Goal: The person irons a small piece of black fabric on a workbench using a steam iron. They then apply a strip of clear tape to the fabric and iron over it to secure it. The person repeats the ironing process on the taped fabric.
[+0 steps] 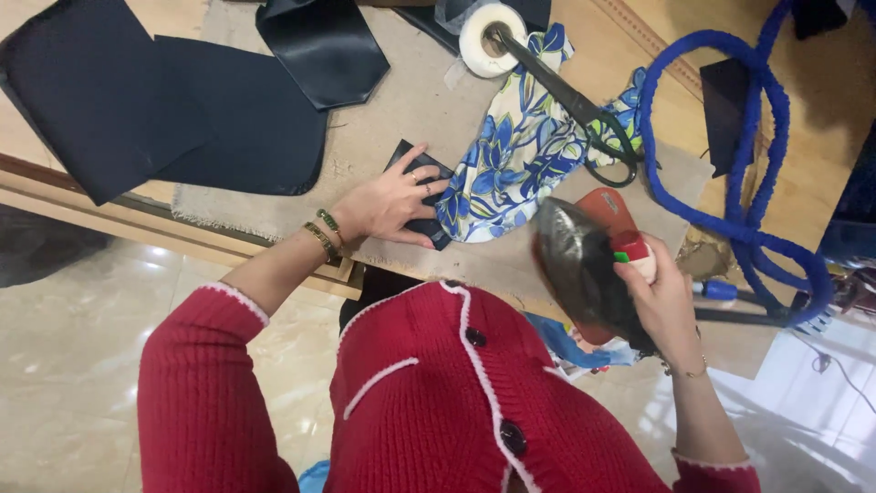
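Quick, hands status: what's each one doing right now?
Left hand: open, fingers spread, pressing flat on a small dark fabric piece.
Right hand: closed around the handle of a clothes iron, lifted.

Floor (82, 365): glossy pale marble-look tiles, beige with faint veins.
Light: bright patches reflect off the tiles at lower left and lower right.
Table (630, 55): light wood top with a raised moulded edge.
Table cover (401, 110): coarse tan burlap with a frayed edge, spread flat.
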